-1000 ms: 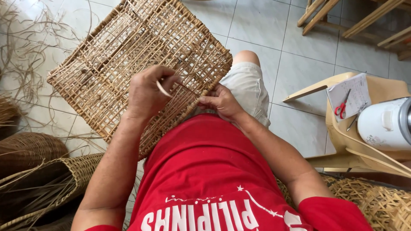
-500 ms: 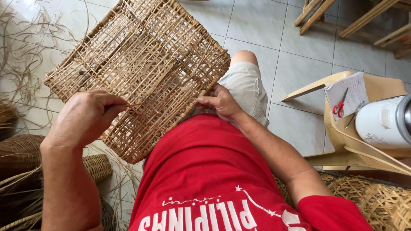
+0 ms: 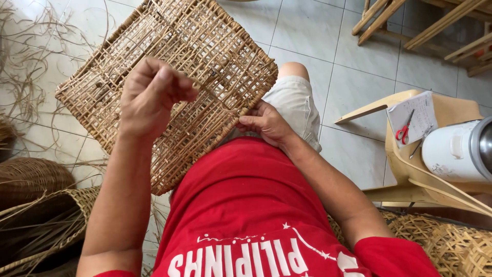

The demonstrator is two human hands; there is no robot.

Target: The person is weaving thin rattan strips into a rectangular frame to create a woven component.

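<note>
Left grip (image 3: 154, 97): fingers curled in, tips pinched together over a thin strand too fine to make out; raised above the woven rattan panel (image 3: 169, 87), not resting on it. Whether it truly clasps the strand cannot be told.

Right grip (image 3: 264, 123): fingers clenched on the panel's near right edge, thumb on top, steadying it against the lap.

Change from half a second ago: left grip has risen from the panel's lower left edge toward its middle; right grip unmoved; panel holds the same tilt.

Woven rattan panel: open lattice, roughly rectangular, propped on the knee under both grips. Long axis runs from below the left grip up and away past the right grip; one corner points toward the red shirt (image 3: 251, 205).

Left of the left grip: loose rattan strands (image 3: 25, 77) on the tiled floor (image 3: 328, 61), dark baskets (image 3: 31, 179) below.

Right of the right grip: pale chair (image 3: 410, 169) bearing paper, red scissors (image 3: 404, 131) and a white cylindrical vessel (image 3: 456, 151).
</note>
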